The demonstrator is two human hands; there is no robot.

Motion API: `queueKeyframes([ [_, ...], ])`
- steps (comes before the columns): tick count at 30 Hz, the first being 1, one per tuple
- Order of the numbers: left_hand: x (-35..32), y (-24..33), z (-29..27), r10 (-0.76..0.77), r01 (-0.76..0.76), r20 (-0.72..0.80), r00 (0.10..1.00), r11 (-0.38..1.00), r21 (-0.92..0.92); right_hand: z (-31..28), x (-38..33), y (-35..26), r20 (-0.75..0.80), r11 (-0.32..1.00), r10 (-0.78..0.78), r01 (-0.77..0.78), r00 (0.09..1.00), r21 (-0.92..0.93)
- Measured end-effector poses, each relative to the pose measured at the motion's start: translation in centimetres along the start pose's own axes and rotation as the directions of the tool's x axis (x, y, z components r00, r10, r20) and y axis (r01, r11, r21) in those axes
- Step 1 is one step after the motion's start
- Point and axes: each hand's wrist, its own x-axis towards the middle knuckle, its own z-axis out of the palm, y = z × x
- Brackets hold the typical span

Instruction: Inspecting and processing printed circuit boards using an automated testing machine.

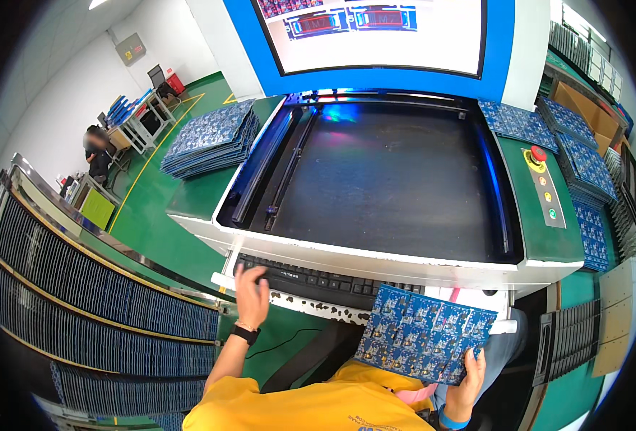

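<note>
My right hand (470, 379) grips a blue circuit board panel (424, 334) by its lower right corner, thumb along the edge. The panel is tilted in front of my body and covers the right part of a black keyboard (318, 281). At the keyboard's left end is my left hand (252, 300), empty, its fingers apart and over or on the keys; contact cannot be told. The keyboard lies on a pull-out tray (318, 309) with chipped white paint, below the machine's dark, recessed bed (397, 187).
A stack of blue boards (210, 140) stands left of the bed; more board stacks (583, 169) are at the right. A red emergency button (538, 154) sits on the right panel. Racks of boards (102, 287) fill the lower left. A screen (375, 43) rises behind. A person (98, 154) sits far left.
</note>
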Motion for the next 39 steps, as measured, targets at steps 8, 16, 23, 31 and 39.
queueKeyframes([
  [8,1.5,6.5,1.0,0.131,-0.124,0.212,0.969,0.991,-0.044,-0.3,-0.1,0.0,0.035,0.996,0.043,-0.04,0.998,-0.076],
  [16,2.9,14.4,-1.2,-0.001,0.716,0.719,0.695,0.091,-0.692,2.6,1.9,1.2,0.318,0.975,0.204,-0.163,0.926,-0.15],
  [23,2.9,14.6,-0.2,-0.248,0.746,0.792,0.558,-0.27,-0.609,1.9,8.4,-1.2,0.252,0.292,-0.033,0.25,0.967,-0.923],
  [31,2.0,15.4,0.2,-0.272,0.749,0.78,0.563,-0.23,-0.621,-0.4,11.5,2.0,0.266,0.091,-0.357,0.317,0.895,-0.944],
  [39,2.4,17.4,0.6,-0.195,0.748,0.757,0.623,-0.136,-0.65,-3.0,5.8,-5.2,0.367,0.891,0.066,0.11,0.928,-0.44],
])
